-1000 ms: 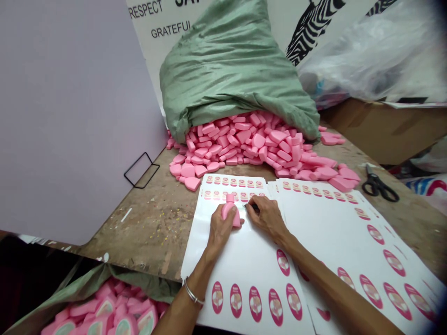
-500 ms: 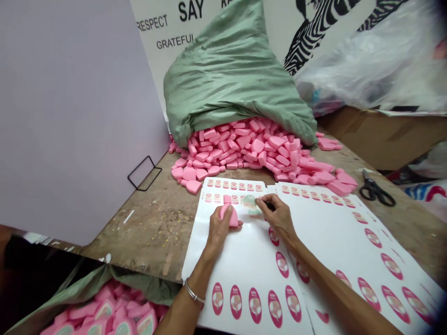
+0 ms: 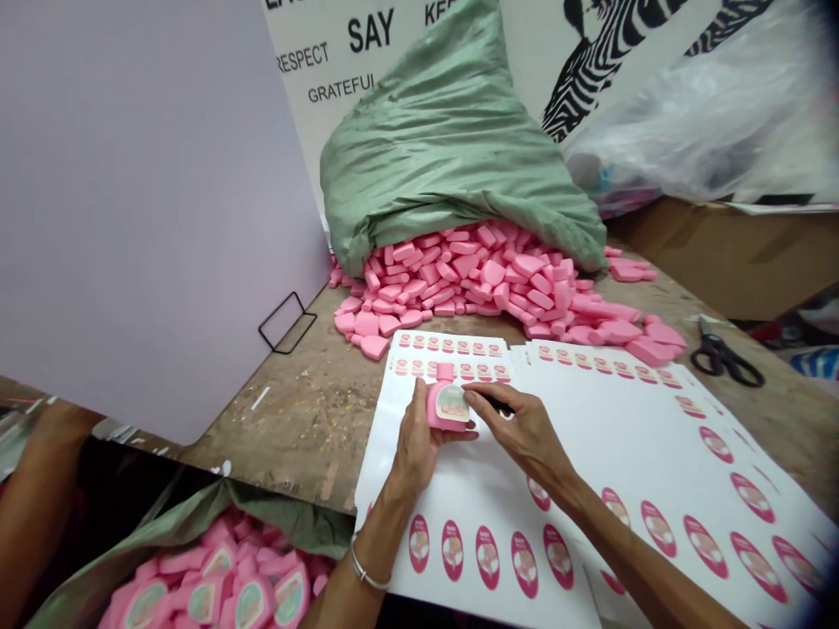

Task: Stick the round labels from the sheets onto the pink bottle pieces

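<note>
Peeking out below the near left corner of the sticker sheet, an open green bag is holding a bunch of pink bottles with labels on. A silvery bangle is circling the person's left wrist, just off that same side of the sheet. Oval pink stickers are running in a row along the sheet's near edge.

Now the fun bit: over the far half of the sheet, the left hand is clamping a pink bottle, neck pointing toward the sheet's far edge. A pale green label is covering much of its front. The right hand is pinching a slim dark object (can't tell what, sorry), and its fingertips are seemingly touching the label's edge.

Right beside the sheet, a second sheet is lying to its right, and black-handled scissors are resting well beyond its far right corner. A black wire frame is sitting off to the sheet's left. Just past the sheet's far edge, a huge pile of plain pink bottles is spilling from a big green sack.
</note>
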Demonstrator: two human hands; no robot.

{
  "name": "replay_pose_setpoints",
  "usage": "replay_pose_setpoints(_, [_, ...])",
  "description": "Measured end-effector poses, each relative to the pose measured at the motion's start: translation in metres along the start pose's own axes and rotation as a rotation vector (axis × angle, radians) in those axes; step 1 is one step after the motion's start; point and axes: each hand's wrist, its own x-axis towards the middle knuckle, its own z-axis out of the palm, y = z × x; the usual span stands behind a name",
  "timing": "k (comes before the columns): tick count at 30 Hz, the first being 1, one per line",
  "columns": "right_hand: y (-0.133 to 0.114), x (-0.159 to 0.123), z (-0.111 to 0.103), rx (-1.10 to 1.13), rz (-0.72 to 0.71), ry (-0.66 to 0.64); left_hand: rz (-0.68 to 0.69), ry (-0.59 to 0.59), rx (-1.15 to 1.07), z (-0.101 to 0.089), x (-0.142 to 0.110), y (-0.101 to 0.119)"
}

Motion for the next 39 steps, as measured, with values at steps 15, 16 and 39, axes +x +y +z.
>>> replay_pose_setpoints(15, [0.0, -0.004, 0.007, -0.059, -0.067, 0.025, -0.018, -0.02, 0.002, -0.002, -0.004, 0.003])
replay_pose_setpoints(16, [-0.001, -0.004, 0.007, -0.065, -0.069, 0.026, -0.021, -0.023, 0.005, -0.002, -0.004, 0.003])
replay_pose_setpoints(39, [-0.003, 0.008, -0.018, -0.325, -0.075, 0.12, -0.022, -0.307, 0.049, -0.007, -0.021, 0.014])
